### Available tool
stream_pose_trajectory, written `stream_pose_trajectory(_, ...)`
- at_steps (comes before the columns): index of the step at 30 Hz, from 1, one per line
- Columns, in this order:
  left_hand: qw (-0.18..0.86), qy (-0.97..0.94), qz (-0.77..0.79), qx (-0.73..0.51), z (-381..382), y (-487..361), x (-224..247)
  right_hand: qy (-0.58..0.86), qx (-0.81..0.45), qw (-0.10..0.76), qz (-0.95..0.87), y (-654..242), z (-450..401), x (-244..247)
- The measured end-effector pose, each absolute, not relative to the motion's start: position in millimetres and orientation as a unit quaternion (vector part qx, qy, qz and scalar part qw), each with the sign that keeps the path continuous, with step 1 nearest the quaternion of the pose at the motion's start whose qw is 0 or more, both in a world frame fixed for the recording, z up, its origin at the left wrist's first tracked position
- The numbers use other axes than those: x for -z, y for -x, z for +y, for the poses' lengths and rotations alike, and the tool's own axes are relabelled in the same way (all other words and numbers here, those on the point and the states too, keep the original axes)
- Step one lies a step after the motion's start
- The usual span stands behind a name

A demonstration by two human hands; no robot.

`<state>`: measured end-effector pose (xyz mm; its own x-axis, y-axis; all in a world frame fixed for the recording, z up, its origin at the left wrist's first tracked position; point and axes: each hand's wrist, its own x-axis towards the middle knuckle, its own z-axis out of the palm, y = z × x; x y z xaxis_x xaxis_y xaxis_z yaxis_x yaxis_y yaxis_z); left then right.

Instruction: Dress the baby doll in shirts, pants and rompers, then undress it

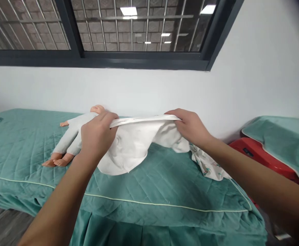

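A white baby garment is stretched between my hands above the bed, its upper edge pulled taut and its lower part hanging in loose folds. My left hand is closed round the left end of that edge. At the right end, my right hand pinches it between thumb and fingers. Behind my left hand lies a baby doll with a pale cloth body and bare feet; my hand hides part of it. Near my right forearm a patterned white cloth lies crumpled on the bed.
The bed wears a green quilted cover with pale piping. A white wall and a dark-framed barred window stand behind it. On the right is a red object, partly under another green cover.
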<state>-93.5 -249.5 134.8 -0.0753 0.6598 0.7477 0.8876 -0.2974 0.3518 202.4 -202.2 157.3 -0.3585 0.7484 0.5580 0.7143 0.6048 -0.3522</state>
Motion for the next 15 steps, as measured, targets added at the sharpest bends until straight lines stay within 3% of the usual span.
stream_pose_trajectory(3, 0.124, 0.64, -0.585, 0.482, -250, 102, -118, 0.475, -0.037, 0.329, -0.815, -220, -213, -150)
stream_pose_trajectory(7, 0.028, 0.603, -0.614, 0.509, -253, 106, -101, 0.52, -0.08, 0.291, -0.799, -239, -234, -141)
stream_pose_trajectory(15, 0.038, 0.64, -0.722, 0.258, -240, 94, -114, 0.602, -0.096, 0.139, -0.781, -274, -220, -144)
